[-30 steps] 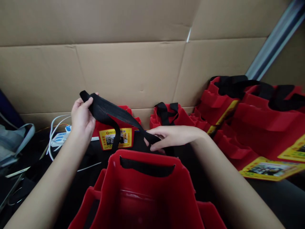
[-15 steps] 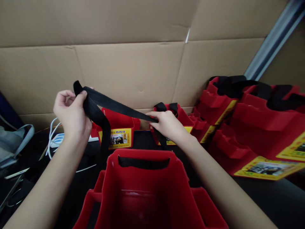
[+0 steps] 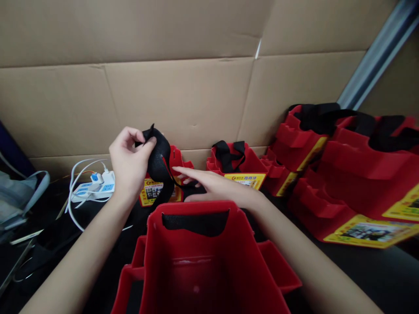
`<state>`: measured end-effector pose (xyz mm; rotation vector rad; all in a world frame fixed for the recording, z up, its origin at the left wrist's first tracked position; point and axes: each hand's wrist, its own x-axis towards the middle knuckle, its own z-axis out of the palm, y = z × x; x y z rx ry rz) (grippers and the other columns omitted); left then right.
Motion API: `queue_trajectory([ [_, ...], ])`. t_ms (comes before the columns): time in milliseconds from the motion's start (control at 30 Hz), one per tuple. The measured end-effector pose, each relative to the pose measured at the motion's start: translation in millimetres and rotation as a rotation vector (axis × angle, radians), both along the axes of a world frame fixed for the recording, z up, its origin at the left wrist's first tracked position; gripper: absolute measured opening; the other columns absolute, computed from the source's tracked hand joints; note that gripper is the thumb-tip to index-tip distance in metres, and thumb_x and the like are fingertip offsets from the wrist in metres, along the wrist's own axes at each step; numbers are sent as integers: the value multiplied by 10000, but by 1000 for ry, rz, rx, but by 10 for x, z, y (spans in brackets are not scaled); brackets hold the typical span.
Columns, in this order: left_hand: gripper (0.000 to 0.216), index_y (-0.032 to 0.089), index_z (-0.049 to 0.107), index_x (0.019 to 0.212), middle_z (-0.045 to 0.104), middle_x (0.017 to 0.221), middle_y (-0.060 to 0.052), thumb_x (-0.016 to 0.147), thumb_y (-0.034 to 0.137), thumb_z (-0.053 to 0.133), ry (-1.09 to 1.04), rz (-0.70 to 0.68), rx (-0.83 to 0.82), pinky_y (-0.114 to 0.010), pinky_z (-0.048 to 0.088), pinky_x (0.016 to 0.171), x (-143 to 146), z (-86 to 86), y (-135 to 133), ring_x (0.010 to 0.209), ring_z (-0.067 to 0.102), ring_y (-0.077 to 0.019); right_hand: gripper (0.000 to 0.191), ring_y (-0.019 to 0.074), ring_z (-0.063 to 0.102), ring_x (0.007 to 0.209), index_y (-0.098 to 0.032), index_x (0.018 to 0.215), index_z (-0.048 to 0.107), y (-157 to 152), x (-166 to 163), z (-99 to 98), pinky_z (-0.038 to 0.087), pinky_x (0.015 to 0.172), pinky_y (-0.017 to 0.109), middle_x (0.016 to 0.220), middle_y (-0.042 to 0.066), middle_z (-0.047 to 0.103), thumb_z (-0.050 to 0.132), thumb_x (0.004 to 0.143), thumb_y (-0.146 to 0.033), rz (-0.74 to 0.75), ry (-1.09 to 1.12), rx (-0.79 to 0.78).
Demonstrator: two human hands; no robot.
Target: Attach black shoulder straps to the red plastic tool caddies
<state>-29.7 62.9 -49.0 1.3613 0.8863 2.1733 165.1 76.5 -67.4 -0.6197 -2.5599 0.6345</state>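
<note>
In the head view, a red plastic tool box stands right in front of me, its slotted back wall towards the cardboard. Black webbing shows behind that slot. My left hand pinches a looped black strap above the far side of the box. My right hand is low behind the box's back rim, its fingers stretched out towards the strap's lower part. Whether the right fingertips touch the strap I cannot tell; part of that hand is hidden by the rim.
Against the cardboard wall stand small red boxes with yellow labels and black straps. Larger stacked red boxes fill the right side. To the left lie a white power strip with cables and a greyish plastic bag.
My left hand has moved right and slightly down with the strap. My right hand has let go of the stretched strap and lowered left, fingers extended. The strap now hangs slack in a loop.
</note>
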Motion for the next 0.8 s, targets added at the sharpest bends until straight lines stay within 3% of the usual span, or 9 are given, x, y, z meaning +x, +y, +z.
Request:
queue_trajectory([
  [133, 207, 168, 428, 640, 478, 678, 29, 661, 105, 624, 127, 60, 98, -172, 404, 561, 88, -4, -56, 543, 432, -58, 390, 141, 606, 771, -198, 1173, 535, -31, -32, -7, 485, 670, 264, 965, 58, 638, 526, 783, -188, 29, -144, -128],
  [200, 205, 164, 424, 632, 468, 677, 29, 666, 107, 618, 167, 43, 88, -159, 391, 538, 119, -4, -92, 544, 427, -54, 339, 133, 607, 719, -178, 1119, 566, -21, 12, 25, 484, 636, 255, 889, 51, 647, 525, 782, -179, 14, -178, -220],
  [333, 208, 157, 423, 621, 452, 680, 34, 665, 94, 616, 275, -59, 48, -141, 394, 554, 206, -19, -156, 578, 438, -48, 640, 152, 574, 981, -207, 1364, 270, -12, 131, 169, 488, 809, 295, 1168, 94, 555, 561, 797, -267, 18, 137, -440],
  [400, 217, 158, 416, 616, 458, 674, 37, 663, 86, 615, 332, -146, 6, -145, 407, 579, 261, -41, -168, 596, 456, -51, 643, 156, 540, 1042, -228, 1389, 194, -34, 133, 237, 494, 821, 311, 1246, 100, 496, 509, 835, -312, -4, 335, -482],
  [500, 242, 160, 403, 598, 521, 719, 16, 650, 69, 621, 397, -277, -39, -169, 441, 665, 335, -78, -171, 721, 535, -85, 535, 146, 539, 1007, -231, 1315, 360, -66, 45, 255, 507, 772, 273, 1237, 71, 503, 538, 816, -302, -48, 496, -442],
  [567, 251, 162, 394, 591, 557, 749, -1, 661, 71, 617, 414, -373, -64, -194, 459, 723, 360, -92, -172, 814, 567, -112, 443, 115, 572, 866, -212, 1209, 496, -51, -22, 215, 500, 691, 222, 1108, 52, 579, 585, 781, -283, -71, 535, -450],
  [633, 259, 165, 383, 595, 574, 746, -7, 686, 97, 616, 405, -480, -113, -217, 480, 729, 347, -92, -166, 814, 586, -121, 369, 80, 564, 710, -192, 1126, 567, -4, -55, 164, 470, 604, 186, 910, 35, 625, 598, 767, -273, -80, 599, -560],
  [733, 174, 174, 455, 698, 579, 741, -8, 715, 167, 629, 282, -586, -259, -222, 509, 606, 245, -76, -121, 686, 595, -113, 335, 45, 497, 599, -171, 1047, 612, 83, -35, 131, 428, 550, 158, 736, 3, 598, 634, 713, -199, -89, 767, -770],
  [800, 133, 165, 506, 760, 549, 693, -1, 734, 215, 627, 213, -628, -414, -157, 449, 440, 144, -68, -66, 517, 528, -66, 319, 26, 436, 551, -159, 993, 633, 119, -5, 145, 382, 494, 138, 730, -5, 586, 641, 675, -156, -139, 905, -816],
])
